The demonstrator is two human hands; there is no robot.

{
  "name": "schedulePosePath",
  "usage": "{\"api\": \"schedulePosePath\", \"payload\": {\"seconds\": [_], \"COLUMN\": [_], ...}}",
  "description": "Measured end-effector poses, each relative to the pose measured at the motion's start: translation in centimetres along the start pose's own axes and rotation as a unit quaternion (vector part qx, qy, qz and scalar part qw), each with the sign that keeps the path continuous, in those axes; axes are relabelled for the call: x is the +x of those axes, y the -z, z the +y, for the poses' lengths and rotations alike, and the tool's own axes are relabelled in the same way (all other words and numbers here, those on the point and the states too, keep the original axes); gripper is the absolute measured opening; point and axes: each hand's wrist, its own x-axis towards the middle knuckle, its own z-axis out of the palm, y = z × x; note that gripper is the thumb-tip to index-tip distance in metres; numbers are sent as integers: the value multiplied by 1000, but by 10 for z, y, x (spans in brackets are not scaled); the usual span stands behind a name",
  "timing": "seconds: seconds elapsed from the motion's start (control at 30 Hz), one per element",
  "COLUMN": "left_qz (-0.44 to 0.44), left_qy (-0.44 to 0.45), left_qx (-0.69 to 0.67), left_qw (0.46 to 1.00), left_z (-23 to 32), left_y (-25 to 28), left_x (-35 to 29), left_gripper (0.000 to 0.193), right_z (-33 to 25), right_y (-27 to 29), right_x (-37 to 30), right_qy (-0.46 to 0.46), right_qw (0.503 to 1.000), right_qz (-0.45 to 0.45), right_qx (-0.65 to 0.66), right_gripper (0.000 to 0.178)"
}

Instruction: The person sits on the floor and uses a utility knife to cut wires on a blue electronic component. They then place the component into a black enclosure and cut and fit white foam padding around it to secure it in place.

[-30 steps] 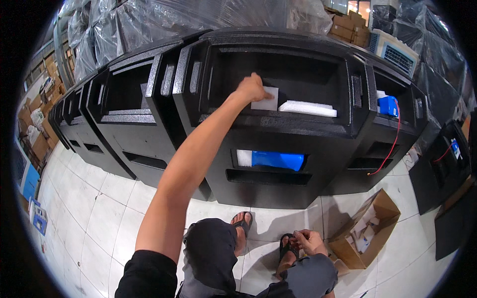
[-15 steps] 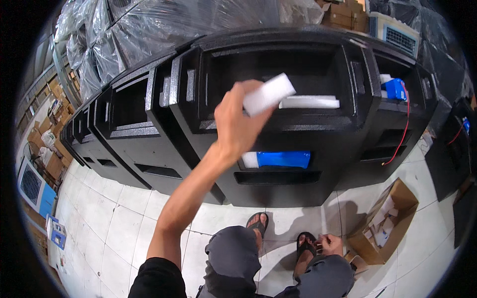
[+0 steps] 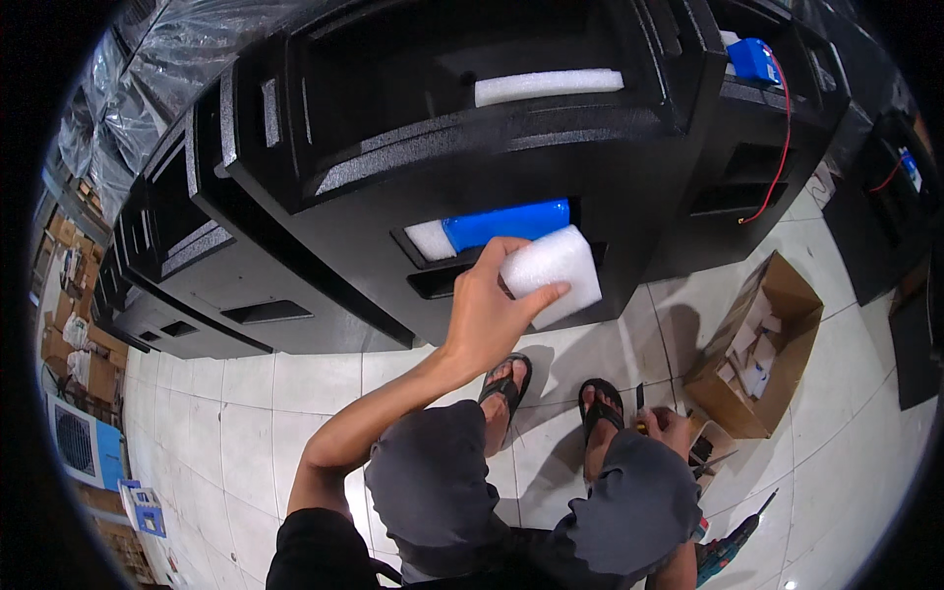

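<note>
My left hand (image 3: 497, 310) pinches a white foam block (image 3: 560, 275) between thumb and fingers. It is held in front of the black cabinet (image 3: 354, 236), just below a blue wrapped battery pack (image 3: 511, 224). That pack sits in a slot in the cabinet's front, with a smaller white foam piece (image 3: 430, 240) against its left end. Low beside my right knee, my right hand (image 3: 671, 431) is closed around a utility knife (image 3: 641, 421), its thin blade pointing up; most of the handle is hidden in the fingers.
A white foam strip (image 3: 551, 87) lies on the cabinet's upper ledge. Another blue pack (image 3: 754, 61) with a red wire rests on the right-hand cabinet. An open cardboard box (image 3: 777, 383) of white scraps stands on the tiled floor, near a small tool container (image 3: 710, 447) and a power drill (image 3: 730, 546).
My left hand has brought the foam block down from the cabinet's upper opening to the front slot. The view has tipped downward, and the drill has come into sight.
</note>
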Motion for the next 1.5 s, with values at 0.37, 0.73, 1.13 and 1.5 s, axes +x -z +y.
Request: {"api": "schedulePosePath", "payload": {"seconds": [0.37,0.73,1.13,1.5], "left_qz": [130,-42,-36,68], "left_qy": [-85,-347,-335,-83], "left_qx": [103,318,497,12], "left_qw": [982,881,800,994], "left_z": [-6,-38,-68,-76], "left_y": [-33,-14,-10,-2], "left_x": [-2,13,31,-6], "left_gripper": [57,74,82,33], "right_z": [-205,-203,-201,-229], "right_y": [-46,-19,-28,-69], "right_x": [45,57,34,43], "right_qy": [254,163,204,296], "right_qw": [876,845,898,947], "right_qz": [-257,-239,-178,-36], "right_qx": [320,449,347,121], "right_gripper": [61,54,35,24]}}
